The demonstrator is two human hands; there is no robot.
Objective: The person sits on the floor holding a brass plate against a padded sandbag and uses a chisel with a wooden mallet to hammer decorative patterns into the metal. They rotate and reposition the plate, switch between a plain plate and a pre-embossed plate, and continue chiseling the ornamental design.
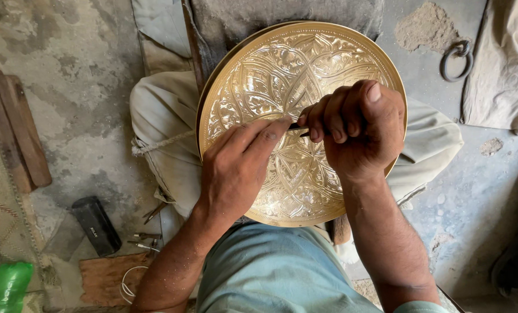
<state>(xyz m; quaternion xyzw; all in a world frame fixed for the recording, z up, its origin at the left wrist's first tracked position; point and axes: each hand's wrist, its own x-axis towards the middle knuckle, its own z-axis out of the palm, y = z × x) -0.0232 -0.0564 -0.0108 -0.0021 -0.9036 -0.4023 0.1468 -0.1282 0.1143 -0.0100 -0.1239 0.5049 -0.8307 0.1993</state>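
Two hands, one tool, brass plate in work.

We are gripping a thin dark tool (298, 128) in our right hand (360, 130), fingers curled tight round it, while our left hand (235, 168) is laying its pressed-together fingertips (273, 128) against the tip, steadying it on the plate (253, 87). We are propping the plate on our lap, rim tilted up. Its face is already showing relief nearly all over; what remains we cannot tell. Lying outward on the floor: black block (96, 226), small nails (143, 240), wooden bars (15, 136), green bottle (6, 287), iron ring (457, 58).

Plate (282, 75) on lap, block (96, 225) left, ring (456, 58) right
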